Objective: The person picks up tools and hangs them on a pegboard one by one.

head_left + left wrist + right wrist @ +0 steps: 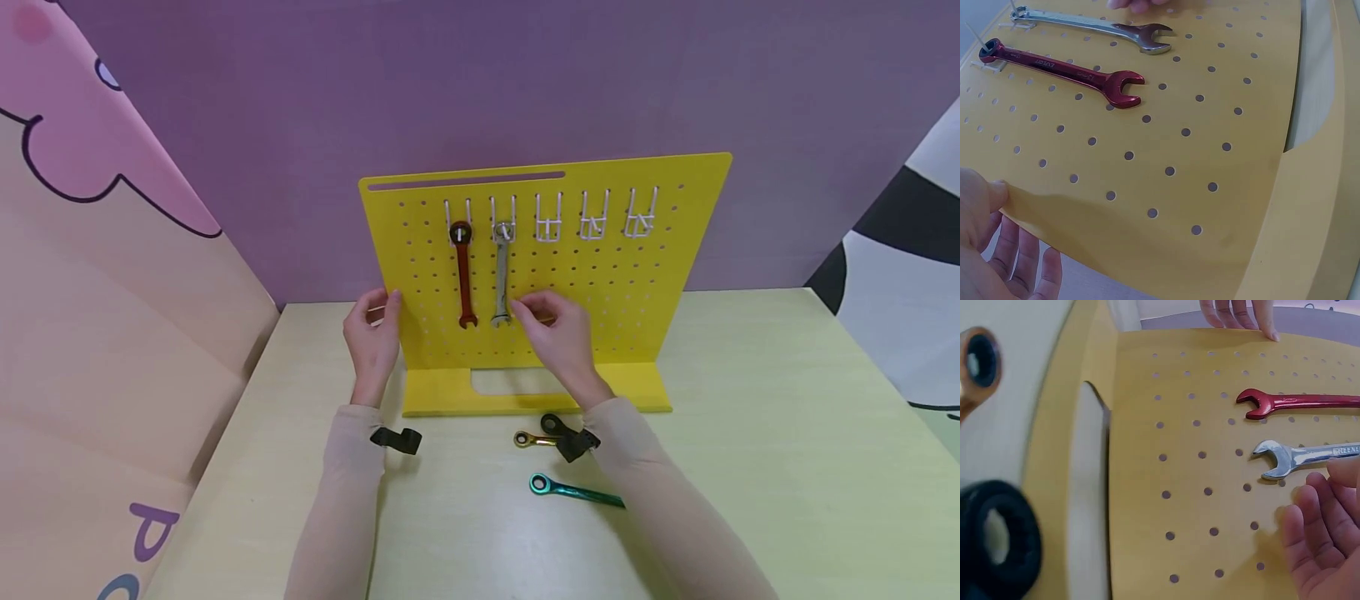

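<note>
A yellow pegboard (622,325) stands upright on its base. On its two left hooks hang a red wrench (464,279) and a silver wrench (502,275), open ends down. My left hand (375,333) grips the board's left edge, thumb on the front and fingers behind, as the left wrist view shows. Beside the silver wrench's lower shaft is my right hand (558,333), fingers loosely bent. In the right wrist view its thumb meets or nearly meets the silver wrench (1300,457); contact is hard to tell.
Several white hooks (548,229) on the board's right side carry nothing. On the table before the base lie a gold wrench (534,439), a black-ended wrench (552,424) and a green wrench (573,491), partly hidden by my right arm. A purple wall (480,83) rises behind.
</note>
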`<state>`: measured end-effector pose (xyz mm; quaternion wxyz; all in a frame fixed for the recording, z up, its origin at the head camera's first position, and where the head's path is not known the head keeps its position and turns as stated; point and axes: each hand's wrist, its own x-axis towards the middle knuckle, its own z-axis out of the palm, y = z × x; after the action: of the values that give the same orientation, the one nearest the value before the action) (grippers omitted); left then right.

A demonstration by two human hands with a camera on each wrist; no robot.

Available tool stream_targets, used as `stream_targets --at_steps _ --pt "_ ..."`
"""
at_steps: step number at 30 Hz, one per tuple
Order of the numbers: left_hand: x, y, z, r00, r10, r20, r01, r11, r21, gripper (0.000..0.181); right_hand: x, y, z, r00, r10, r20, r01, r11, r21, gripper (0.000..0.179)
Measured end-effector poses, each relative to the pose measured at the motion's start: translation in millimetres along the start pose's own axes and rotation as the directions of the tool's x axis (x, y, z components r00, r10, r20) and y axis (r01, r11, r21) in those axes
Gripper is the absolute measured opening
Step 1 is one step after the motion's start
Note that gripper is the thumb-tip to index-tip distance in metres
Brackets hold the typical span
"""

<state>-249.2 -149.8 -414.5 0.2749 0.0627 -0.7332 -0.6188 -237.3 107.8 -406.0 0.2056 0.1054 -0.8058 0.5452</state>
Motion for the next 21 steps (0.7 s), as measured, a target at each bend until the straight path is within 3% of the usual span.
stream_targets --at_steps 11,21 --pt "0.3 -1.5 0.2 1.000 -0.008 -0.009 0.008 1.000 -0.001 0.030 -20.9 13.9 -15.2 0.988 0.097 0.123 -0.088 0.993 -0.077 0.021" --pt "0.5 -3.6 0.3 1.000 0.015 -0.001 -0.015 1.000 0.006 0.031 -39.8 27.3 -35.0 0.945 0.161 0.285 -0.114 0.978 -0.172 0.031"
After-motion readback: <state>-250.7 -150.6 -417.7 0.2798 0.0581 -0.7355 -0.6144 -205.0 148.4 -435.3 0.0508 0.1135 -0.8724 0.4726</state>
